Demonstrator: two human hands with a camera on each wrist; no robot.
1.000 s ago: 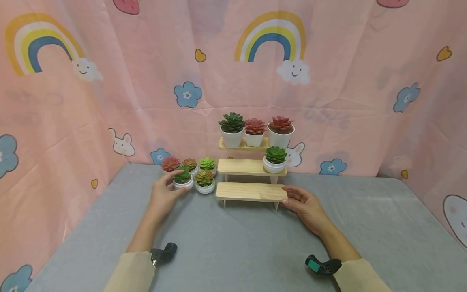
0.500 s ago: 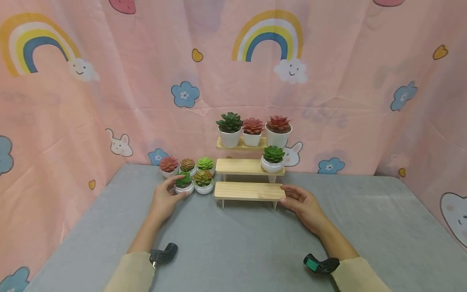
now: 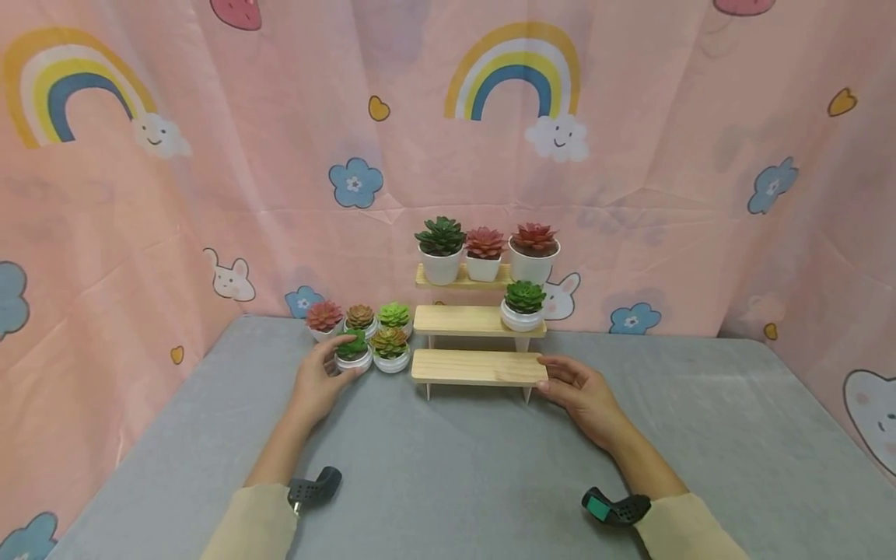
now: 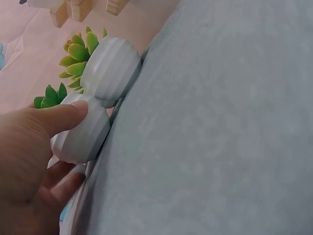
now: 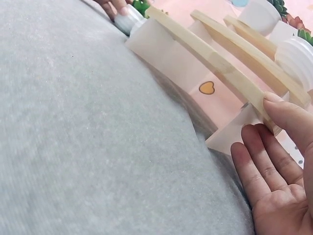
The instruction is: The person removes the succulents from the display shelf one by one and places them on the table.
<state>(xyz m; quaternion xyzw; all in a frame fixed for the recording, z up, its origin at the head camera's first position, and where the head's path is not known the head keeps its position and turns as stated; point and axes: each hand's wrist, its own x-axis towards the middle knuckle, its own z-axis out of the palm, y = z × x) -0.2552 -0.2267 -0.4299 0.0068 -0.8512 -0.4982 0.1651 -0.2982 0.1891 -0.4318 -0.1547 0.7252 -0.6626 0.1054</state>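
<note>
My left hand (image 3: pixel 316 381) holds a small green succulent (image 3: pixel 352 349) in a white ribbed pot, thumb on the near side and fingers round the far side. In the left wrist view that pot (image 4: pixel 83 137) touches the neighbouring ribbed pot (image 4: pixel 115 68), which has yellow-green leaves. At the right end of the lowest step of a three-tier wooden stand (image 3: pixel 479 365), my right hand (image 3: pixel 584 397) grips the board. In the right wrist view its thumb lies on the board's edge, with the fingers (image 5: pixel 257 171) beneath, beside the white leg.
Red (image 3: pixel 324 317), brown (image 3: pixel 360 317) and bright green (image 3: pixel 394 315) succulents stand behind the left hand's pot. The top tier carries three potted plants, one dark green (image 3: pixel 441 237). Another green one (image 3: pixel 523 303) sits right on the middle tier (image 3: pixel 455 319). A patterned pink curtain (image 3: pixel 280 117) hangs behind.
The left hand's succulent has come down slightly and to the right, beside the yellow-green one, then stayed still. The right hand keeps its place on the stand. The head view shifted a little.
</note>
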